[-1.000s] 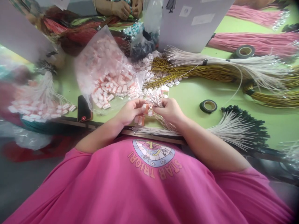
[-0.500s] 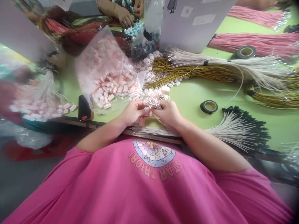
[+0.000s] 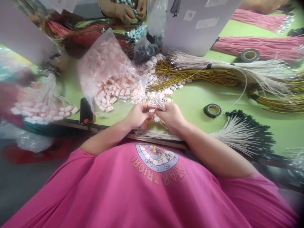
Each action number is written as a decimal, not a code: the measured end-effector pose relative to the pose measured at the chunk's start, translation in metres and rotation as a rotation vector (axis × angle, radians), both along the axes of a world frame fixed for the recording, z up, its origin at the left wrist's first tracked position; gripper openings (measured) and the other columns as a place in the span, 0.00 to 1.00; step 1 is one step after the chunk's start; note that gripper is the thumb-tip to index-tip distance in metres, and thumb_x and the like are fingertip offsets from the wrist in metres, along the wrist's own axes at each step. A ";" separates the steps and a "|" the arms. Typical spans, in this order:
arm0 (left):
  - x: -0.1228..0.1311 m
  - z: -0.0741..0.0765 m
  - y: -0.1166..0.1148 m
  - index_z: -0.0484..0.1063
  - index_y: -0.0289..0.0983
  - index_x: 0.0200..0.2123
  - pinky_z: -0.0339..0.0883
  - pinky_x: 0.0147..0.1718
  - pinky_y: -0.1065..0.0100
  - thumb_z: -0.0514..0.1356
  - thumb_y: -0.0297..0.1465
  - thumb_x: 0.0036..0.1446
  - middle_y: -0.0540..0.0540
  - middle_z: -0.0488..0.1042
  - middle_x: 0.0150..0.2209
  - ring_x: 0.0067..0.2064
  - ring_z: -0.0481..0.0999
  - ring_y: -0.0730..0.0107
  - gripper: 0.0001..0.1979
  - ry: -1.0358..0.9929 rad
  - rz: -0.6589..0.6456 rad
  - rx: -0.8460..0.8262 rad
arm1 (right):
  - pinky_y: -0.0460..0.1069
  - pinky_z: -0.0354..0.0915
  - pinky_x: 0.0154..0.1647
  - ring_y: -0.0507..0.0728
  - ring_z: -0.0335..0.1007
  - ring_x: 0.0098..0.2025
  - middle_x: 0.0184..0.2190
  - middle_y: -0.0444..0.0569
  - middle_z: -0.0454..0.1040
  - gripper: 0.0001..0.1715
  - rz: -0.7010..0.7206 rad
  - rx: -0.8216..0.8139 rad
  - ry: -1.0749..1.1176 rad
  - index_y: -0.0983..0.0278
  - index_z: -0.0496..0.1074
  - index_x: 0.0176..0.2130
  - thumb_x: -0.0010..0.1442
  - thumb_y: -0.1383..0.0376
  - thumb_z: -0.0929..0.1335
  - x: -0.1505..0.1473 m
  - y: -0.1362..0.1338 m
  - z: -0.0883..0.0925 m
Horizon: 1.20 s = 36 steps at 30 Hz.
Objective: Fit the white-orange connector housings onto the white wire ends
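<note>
Close to the table's front edge, my left hand (image 3: 139,114) pinches a small white connector housing (image 3: 151,110) between thumb and fingers. Touching distance away, my right hand (image 3: 172,116) is closed around a bunch of thin white wires (image 3: 158,102), whose ends fan out above the fingers. Another white housing (image 3: 157,119) shows just below, between the two hands. Beyond the left hand, a clear plastic bag (image 3: 108,53) spills many white and orange housings (image 3: 122,87) onto the table. More white wires (image 3: 156,134) run under my right wrist.
White wires (image 3: 190,60) and yellow wires (image 3: 201,75) lie bundled behind. Black tape (image 3: 212,110) and black-ended wires (image 3: 247,131) are at right. A dark phone-like case (image 3: 86,110) and finished-looking wire cluster (image 3: 45,104) sit left. Across the table, another person's hands (image 3: 125,13) work beside a grey partition (image 3: 190,34).
My left fingers have shifted slightly, and the white housing in them shows more clearly. My right hand stays nearly in place. The other person's hands have lifted a little.
</note>
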<state>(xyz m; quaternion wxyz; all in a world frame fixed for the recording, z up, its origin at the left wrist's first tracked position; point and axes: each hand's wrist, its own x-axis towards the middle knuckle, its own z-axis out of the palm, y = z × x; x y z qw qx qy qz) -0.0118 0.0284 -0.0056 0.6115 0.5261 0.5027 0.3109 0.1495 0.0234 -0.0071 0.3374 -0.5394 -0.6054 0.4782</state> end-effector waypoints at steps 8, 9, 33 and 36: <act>-0.036 0.014 0.012 0.75 0.35 0.41 0.69 0.35 0.66 0.62 0.32 0.54 0.46 0.75 0.34 0.33 0.74 0.71 0.11 0.449 -0.185 0.387 | 0.50 0.64 0.36 0.52 0.69 0.30 0.27 0.45 0.76 0.10 0.011 -0.091 0.255 0.66 0.76 0.31 0.48 0.62 0.71 0.008 0.004 0.004; -0.043 0.016 0.018 0.74 0.36 0.41 0.69 0.38 0.65 0.61 0.33 0.55 0.45 0.76 0.37 0.35 0.74 0.69 0.11 0.553 -0.164 0.461 | 0.50 0.64 0.37 0.52 0.69 0.30 0.28 0.45 0.76 0.09 0.006 -0.090 0.273 0.65 0.76 0.31 0.48 0.62 0.72 0.009 0.005 0.005; -0.030 0.008 0.004 0.68 0.34 0.41 0.73 0.35 0.66 0.61 0.22 0.54 0.47 0.74 0.33 0.33 0.77 0.71 0.10 -0.217 -0.038 -0.143 | 0.48 0.56 0.29 0.49 0.58 0.25 0.20 0.41 0.65 0.11 0.104 -0.016 -0.018 0.66 0.70 0.24 0.54 0.62 0.67 0.010 0.005 0.011; -0.022 0.000 0.003 0.68 0.34 0.39 0.73 0.36 0.67 0.63 0.22 0.52 0.49 0.73 0.31 0.32 0.77 0.73 0.11 -0.262 -0.017 -0.150 | 0.47 0.53 0.26 0.48 0.54 0.23 0.18 0.40 0.60 0.15 0.124 0.028 -0.090 0.66 0.67 0.21 0.55 0.61 0.66 0.008 0.004 0.010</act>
